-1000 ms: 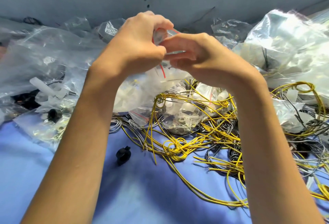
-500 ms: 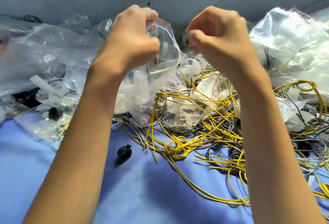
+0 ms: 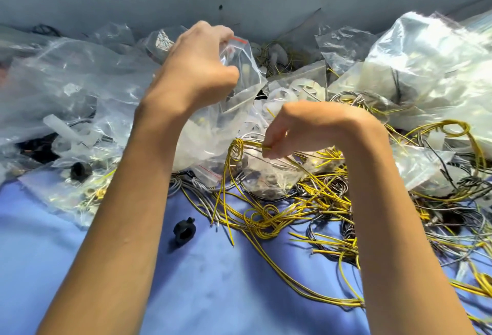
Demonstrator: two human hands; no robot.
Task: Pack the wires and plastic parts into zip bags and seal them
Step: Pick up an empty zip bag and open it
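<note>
Your left hand [image 3: 195, 68] grips the top edge of a clear zip bag [image 3: 247, 68], fingers curled, above the far centre pile. Your right hand [image 3: 308, 124], nearer and to the right, pinches a looped bundle of yellow wires [image 3: 237, 145] over the blue cloth [image 3: 213, 281].

Right hand [image 3: 306, 127] off zip bag [image 3: 246, 68], down onto yellow wires [image 3: 241, 144]

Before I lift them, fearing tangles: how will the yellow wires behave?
Probably floppy: the yellow wires droop in loops from the right hand. Likely to snag, being knotted among grey wires. Seemingly light: a fingertip pinch lifts several.
</note>
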